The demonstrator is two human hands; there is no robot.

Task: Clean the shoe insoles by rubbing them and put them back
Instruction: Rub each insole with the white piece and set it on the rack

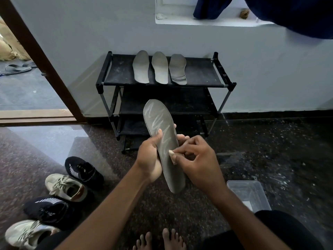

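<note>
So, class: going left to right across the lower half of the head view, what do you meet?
shoes on the floor → left hand gripping the insole → insole → right hand, pinching a pale wad → clear plastic box

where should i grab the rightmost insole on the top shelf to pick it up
Pinch the near end of the rightmost insole, the end with curved lines, coming from the front of the rack. It lies flat on the top shelf with that end at the front edge, so a thumb could probably slip under there. Its left side sits close to the middle insole.
</note>
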